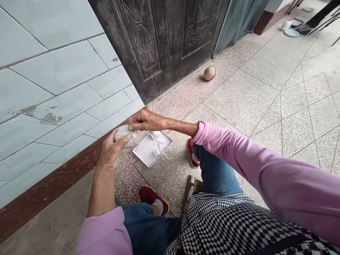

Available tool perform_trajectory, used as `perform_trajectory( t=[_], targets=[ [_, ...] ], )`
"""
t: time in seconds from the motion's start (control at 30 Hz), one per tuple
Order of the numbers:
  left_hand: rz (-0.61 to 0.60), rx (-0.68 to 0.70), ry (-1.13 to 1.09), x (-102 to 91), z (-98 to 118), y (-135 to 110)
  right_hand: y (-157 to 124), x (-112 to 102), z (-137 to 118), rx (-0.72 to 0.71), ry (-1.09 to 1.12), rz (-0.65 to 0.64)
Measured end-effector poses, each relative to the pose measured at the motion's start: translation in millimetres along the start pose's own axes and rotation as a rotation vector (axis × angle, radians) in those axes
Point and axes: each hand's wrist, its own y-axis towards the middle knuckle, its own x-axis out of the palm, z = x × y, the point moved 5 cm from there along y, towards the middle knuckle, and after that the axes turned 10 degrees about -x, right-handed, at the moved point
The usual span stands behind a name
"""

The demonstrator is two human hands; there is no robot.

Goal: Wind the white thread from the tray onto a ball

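In my left hand (113,150) is a round white bundle of frayed strands (122,132), like a pom-pom, with the thumb across its near side. My right hand (146,120) reaches over to the bundle's upper right edge, fingers pinched together; whatever is between the fingertips is too small to make out. Just below and right of the hands, a shallow white tray (145,152) lies on the floor. Inside it are a small ball of white yarn (156,152), another white ball (154,134) partly behind my right hand, and loose strands.
A tiled wall (66,99) rises on the left, beside a dark metal door (159,39). A ball (209,73) rests on the speckled floor near the door. My red shoes (152,198) and a wooden stool part (188,191) are below. Someone's foot (304,27) shows far right, beside a white dish (291,33).
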Motion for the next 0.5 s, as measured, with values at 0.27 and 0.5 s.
perform_trajectory(
  t=[0.27, 0.5],
  targets=[
    [-0.285, -0.075, 0.179, 23.4, 6.6, -19.0, -1.1, -0.5, 3.2, -0.053, 0.042, -0.022],
    [-0.339, -0.05, -0.045, 26.5, -1.6, -18.1, 10.6, 3.3, 45.8, -0.042, 0.264, 0.058]
  ],
)
